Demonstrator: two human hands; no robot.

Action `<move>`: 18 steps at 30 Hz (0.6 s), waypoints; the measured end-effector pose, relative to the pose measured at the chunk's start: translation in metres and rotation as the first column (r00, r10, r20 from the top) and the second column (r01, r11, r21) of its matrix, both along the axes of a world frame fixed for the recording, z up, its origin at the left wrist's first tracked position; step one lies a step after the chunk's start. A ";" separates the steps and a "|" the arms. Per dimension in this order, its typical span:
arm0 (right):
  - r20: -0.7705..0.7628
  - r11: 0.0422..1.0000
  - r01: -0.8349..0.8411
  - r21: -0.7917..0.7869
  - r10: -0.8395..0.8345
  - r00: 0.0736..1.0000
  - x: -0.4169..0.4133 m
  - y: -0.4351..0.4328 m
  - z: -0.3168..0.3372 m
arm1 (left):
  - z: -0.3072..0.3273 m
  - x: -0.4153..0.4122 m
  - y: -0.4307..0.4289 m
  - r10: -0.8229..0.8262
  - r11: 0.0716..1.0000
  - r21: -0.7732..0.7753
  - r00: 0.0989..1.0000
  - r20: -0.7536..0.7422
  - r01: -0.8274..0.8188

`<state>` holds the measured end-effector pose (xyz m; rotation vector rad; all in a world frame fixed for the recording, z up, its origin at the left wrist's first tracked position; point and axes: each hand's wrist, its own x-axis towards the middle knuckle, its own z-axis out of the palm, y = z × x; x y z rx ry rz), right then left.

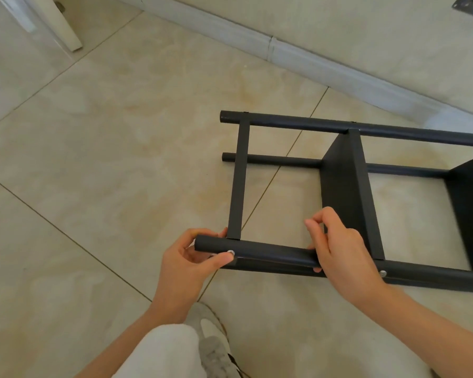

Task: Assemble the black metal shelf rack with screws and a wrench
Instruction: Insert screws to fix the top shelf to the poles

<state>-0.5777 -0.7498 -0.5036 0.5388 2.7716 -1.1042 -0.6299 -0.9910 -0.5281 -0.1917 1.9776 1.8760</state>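
Black tube [271,252], left hand [186,260] at end, right hand [344,249] seemingly gripping

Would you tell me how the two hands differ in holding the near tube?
The left hand grips the near tube at its end, thumb beside a screw; the right hand holds it further along, by the shelf panel. The left hand's palm partly shows; the right hand shows its back. Both hold that tube.

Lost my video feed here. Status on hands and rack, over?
Left hand grips near tube end, thumb at screw. Right hand grips same tube. Rack on its side on floor. Nothing in the way.
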 end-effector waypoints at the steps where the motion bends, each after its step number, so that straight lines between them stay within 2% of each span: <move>1: 0.010 1.000 -0.003 0.003 0.003 1.000 0.000 0.000 0.000 | -0.003 0.001 -0.001 0.001 1.000 -0.002 1.000 -0.004 -0.001; 6: 0.086 0.994 -0.065 0.082 0.058 0.995 -0.005 0.003 -0.001 | -0.008 -0.001 -0.003 -0.044 0.998 -0.055 0.995 -0.088 0.039; 11: 0.079 0.979 -0.146 0.142 0.136 0.988 -0.030 0.004 0.004 | 0.005 -0.019 -0.010 -0.273 0.927 -0.313 0.942 -0.194 0.204; 15: -0.027 0.978 -0.156 0.140 0.161 0.987 -0.068 0.005 0.009 | 0.013 -0.029 -0.016 -0.497 0.784 -0.525 0.842 -0.210 0.332; 18: -0.084 0.966 -0.193 0.170 0.210 0.974 -0.098 0.007 0.007 | 0.014 -0.038 -0.017 -0.740 0.536 -0.767 0.634 -0.226 0.353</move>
